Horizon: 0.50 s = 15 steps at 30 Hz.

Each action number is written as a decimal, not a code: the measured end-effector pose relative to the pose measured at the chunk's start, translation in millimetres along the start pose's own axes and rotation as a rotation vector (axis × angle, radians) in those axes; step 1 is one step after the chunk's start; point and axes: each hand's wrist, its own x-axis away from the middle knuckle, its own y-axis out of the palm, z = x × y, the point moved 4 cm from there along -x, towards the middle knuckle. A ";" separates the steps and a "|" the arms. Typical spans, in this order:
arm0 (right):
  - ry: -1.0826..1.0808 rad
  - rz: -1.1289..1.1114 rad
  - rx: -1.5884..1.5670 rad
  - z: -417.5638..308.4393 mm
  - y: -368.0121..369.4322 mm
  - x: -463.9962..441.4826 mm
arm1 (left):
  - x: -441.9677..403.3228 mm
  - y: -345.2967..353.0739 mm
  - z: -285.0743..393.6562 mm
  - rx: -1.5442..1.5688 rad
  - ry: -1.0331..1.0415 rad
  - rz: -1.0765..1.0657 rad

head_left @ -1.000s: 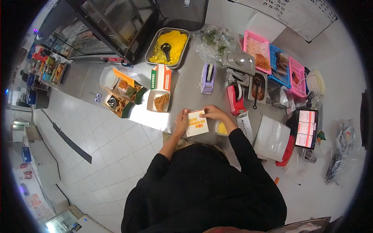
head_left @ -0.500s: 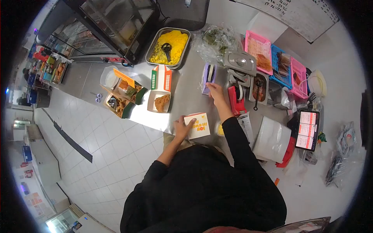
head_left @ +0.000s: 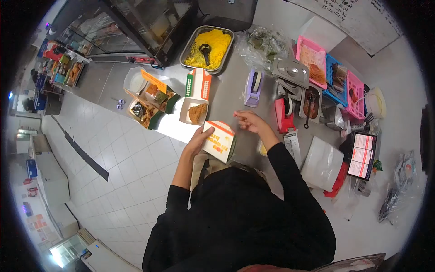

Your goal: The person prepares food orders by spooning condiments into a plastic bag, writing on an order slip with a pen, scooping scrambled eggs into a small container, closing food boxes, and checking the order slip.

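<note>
Clasping the printed box (head_left: 219, 142), left grip (head_left: 195, 139) slants inward.

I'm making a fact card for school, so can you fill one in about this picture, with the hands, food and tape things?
Left hand: holding a white printed box
Right hand: above the metal counter, fingers bent; anything pinched is too small to tell
Open box: has a brown fried piece inside
Metal tray: yellow food with a black scoop on it
Tape dispensers: one purple dispenser, one red dispenser
</note>
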 end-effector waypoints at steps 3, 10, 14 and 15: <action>0.132 -0.540 0.172 -26.1 61.7 37.4 | 14.1 5.6 31.8 -0.216 -0.073 -0.095; 0.263 -0.419 0.653 6.8 93.8 50.5 | 18.0 16.4 39.4 -0.166 0.042 -0.331; 0.133 -0.232 0.243 57.6 66.4 58.4 | 3.0 13.6 8.5 0.110 0.034 -0.263; -0.001 -0.091 0.286 51.5 79.3 68.3 | 0.9 17.1 10.4 0.249 -0.033 -0.221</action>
